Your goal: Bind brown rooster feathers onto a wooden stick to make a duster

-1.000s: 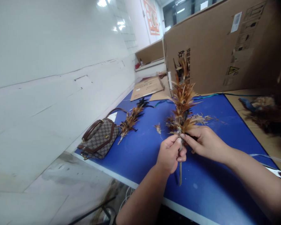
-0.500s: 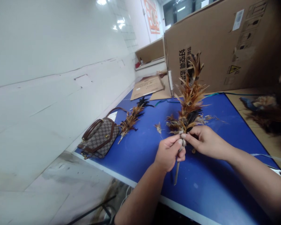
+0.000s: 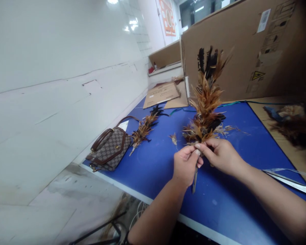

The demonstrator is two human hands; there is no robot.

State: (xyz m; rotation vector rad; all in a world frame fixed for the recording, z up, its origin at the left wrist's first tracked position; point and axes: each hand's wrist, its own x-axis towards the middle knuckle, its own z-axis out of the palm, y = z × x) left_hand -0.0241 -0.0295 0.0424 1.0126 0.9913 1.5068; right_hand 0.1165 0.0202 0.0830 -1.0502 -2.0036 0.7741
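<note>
A tall bundle of brown, orange and black feathers (image 3: 206, 102) stands upright over the blue table (image 3: 153, 170). My left hand (image 3: 186, 163) is closed round its base, and a thin stick pokes out below the fingers. On the other side, my right hand (image 3: 220, 154) pinches the base just under the lowest feathers, its thumb touching the left fingertips. What lies between the fingertips is too small to tell. A small loose feather tuft (image 3: 173, 138) lies left of the hands, and more loose feathers (image 3: 226, 129) lie behind the right hand.
A patterned handbag (image 3: 112, 148) sits at the table's left edge beside a second feather bundle (image 3: 144, 129). Flat cardboard (image 3: 160, 95) and a large carton (image 3: 234, 44) are at the back. Scissors (image 3: 293, 182) lie at the right, near a dark feather pile (image 3: 295, 129).
The feather bundle has turned and straightened, showing more black feathers at its top. Both hands keep their hold on the base. More of the scissors now shows beside the right forearm.
</note>
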